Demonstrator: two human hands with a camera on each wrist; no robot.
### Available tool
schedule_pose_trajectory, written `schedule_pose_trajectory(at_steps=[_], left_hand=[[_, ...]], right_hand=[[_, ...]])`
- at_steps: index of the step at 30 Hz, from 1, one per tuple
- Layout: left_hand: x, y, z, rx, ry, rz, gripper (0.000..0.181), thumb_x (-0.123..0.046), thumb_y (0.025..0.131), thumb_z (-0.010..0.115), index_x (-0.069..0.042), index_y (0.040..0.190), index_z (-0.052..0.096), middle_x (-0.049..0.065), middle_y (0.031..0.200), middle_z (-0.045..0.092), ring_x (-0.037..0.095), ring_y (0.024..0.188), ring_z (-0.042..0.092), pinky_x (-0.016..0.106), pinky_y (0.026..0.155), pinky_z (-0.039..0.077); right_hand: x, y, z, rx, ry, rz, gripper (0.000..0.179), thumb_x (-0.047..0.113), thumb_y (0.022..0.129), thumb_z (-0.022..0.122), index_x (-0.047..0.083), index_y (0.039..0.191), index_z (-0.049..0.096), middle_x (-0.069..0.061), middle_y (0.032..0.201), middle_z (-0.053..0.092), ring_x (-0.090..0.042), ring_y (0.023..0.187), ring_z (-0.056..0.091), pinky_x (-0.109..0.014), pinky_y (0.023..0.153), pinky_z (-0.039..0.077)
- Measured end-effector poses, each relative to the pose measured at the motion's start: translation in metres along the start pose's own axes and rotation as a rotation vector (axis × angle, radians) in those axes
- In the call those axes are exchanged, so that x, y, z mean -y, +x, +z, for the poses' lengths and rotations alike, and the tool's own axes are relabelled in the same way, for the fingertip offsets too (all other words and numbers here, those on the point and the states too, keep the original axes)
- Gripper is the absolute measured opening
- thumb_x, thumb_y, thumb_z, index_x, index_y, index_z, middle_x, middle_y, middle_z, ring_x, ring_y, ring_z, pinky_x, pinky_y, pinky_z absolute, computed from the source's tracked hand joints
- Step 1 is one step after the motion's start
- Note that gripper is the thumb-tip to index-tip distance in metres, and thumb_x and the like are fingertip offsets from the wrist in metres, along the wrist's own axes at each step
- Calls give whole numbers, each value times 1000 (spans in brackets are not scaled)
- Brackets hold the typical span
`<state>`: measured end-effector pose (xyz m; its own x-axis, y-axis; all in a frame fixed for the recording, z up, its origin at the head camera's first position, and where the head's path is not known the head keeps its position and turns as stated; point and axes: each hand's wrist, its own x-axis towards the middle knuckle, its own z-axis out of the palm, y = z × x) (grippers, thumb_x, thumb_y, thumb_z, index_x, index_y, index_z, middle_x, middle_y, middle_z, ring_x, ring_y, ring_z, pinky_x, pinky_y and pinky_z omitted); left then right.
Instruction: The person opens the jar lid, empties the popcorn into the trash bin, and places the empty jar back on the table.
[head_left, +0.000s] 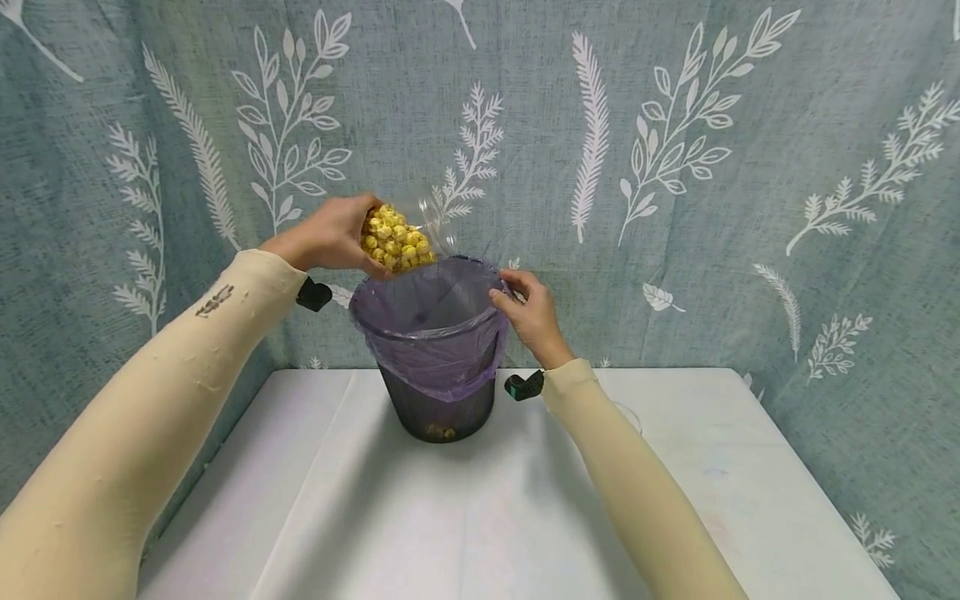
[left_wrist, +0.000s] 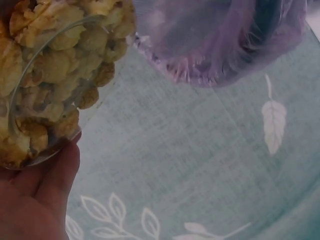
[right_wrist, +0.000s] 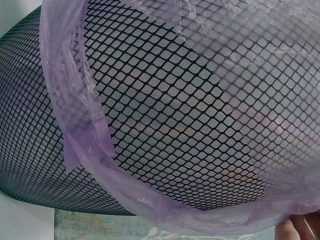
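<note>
My left hand (head_left: pixel 333 233) grips a clear plastic jar (head_left: pixel 437 223) of yellow popcorn (head_left: pixel 393 237). The jar is tilted on its side, mouth to the right, above a black mesh trash bin (head_left: pixel 397 392). In the left wrist view, fingers (left_wrist: pixel 60 175) wrap the jar's end, with popcorn (left_wrist: pixel 55 65) packed behind the clear wall. A thin purple trash bag (head_left: pixel 442 367) lines the bin and folds down over its rim. On the rim's right side, my right hand (head_left: pixel 531 315) pinches bin and bag between thumb and fingers. A few yellowish pieces show through the mesh at the bin's bottom.
The bin stands upright on a white-covered table (head_left: pixel 465 517), near its back edge. A blue-green curtain (head_left: pixel 540 167) with white leaf prints hangs behind and along both sides. Black wrist cameras sit under both wrists.
</note>
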<state>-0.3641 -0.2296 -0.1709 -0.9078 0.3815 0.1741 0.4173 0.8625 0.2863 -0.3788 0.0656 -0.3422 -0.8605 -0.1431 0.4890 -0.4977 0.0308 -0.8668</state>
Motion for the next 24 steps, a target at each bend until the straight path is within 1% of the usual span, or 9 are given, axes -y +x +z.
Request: schedule_pose_trajectory(at_steps=[4, 12, 16, 20, 24], left_hand=[[0, 3, 0, 30, 40, 0, 98, -22, 73, 97, 6, 148, 41, 26, 132, 57, 43, 120, 57, 59, 103, 48], [-2, 4, -2, 76, 62, -10, 102, -21, 73, 96, 7, 151, 37, 29, 136, 54, 45, 123, 55, 60, 104, 47], [-3, 4, -3, 76, 81, -5, 102, -19, 71, 97, 8, 150, 38, 29, 135, 54, 46, 123, 55, 59, 105, 47], [-4, 4, -3, 65, 93, 17, 100, -16, 68, 98, 9, 146, 41, 29, 132, 57, 44, 120, 57, 58, 104, 47], [-5, 6, -4, 68, 103, 28, 101, -15, 67, 99, 9, 145, 42, 28, 131, 57, 43, 119, 57, 58, 104, 47]], right_hand=[[0, -1, 0, 5, -9, 8, 46, 10, 104, 66, -7, 145, 54, -20, 148, 53, -32, 142, 49, -36, 117, 42], [-1, 0, 0, 1, -25, 9, 46, 11, 105, 66, -6, 145, 54, -19, 148, 53, -31, 142, 49, -35, 117, 42], [0, 0, 0, 1, -21, 17, 46, 11, 104, 66, -5, 146, 54, -19, 149, 53, -31, 142, 48, -36, 118, 41], [0, 0, -1, 3, -18, 19, 46, 12, 104, 66, -5, 146, 54, -20, 149, 53, -33, 142, 48, -37, 118, 41], [0, 0, -1, 1, -23, 21, 46, 12, 105, 66, -4, 146, 54, -18, 149, 53, -31, 142, 49, -35, 117, 42]])
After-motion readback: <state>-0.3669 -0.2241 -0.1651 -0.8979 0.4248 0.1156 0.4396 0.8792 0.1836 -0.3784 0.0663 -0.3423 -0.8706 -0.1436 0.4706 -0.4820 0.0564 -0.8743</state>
